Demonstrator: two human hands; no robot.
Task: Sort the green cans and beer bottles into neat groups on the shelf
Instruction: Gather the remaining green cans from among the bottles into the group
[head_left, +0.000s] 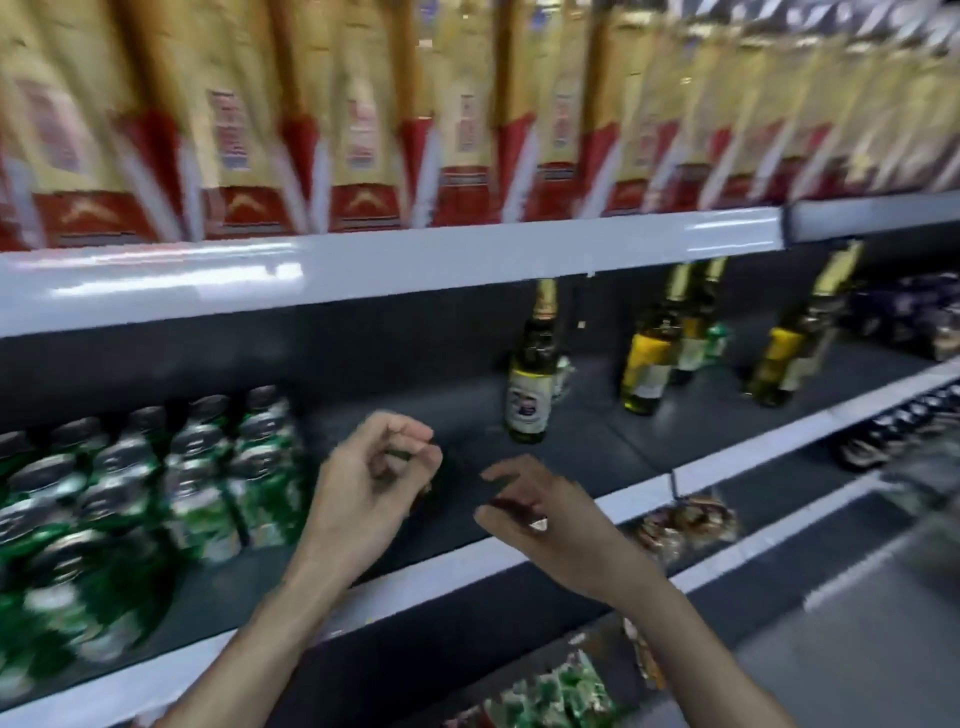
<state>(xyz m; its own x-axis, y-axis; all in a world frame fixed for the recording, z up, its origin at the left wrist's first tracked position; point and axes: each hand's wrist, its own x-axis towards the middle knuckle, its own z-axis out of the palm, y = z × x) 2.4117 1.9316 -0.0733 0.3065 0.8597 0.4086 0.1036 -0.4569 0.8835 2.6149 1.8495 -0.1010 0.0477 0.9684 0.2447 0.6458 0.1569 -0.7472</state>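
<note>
Several green cans (197, 467) stand packed in rows at the left of the dark middle shelf (597, 431). One brown beer bottle (531, 384) with a white label stands alone at mid-shelf. To its right stand two yellow-labelled bottles (649, 364) close together, and another bottle (789, 358) stands farther right. My left hand (374, 488) hovers over the bare shelf just right of the cans, fingers loosely curled, holding nothing that I can make out. Beside it, near the shelf's front edge, my right hand (540, 514) has curved fingers spread and empty. The whole view is motion-blurred.
Gold and red cartons (363, 130) fill the shelf above, behind a white rail (415, 265). Dark packs (914, 312) sit at the far right of the middle shelf. Snack packets (685, 525) and green packs (561, 686) lie on the lower shelves.
</note>
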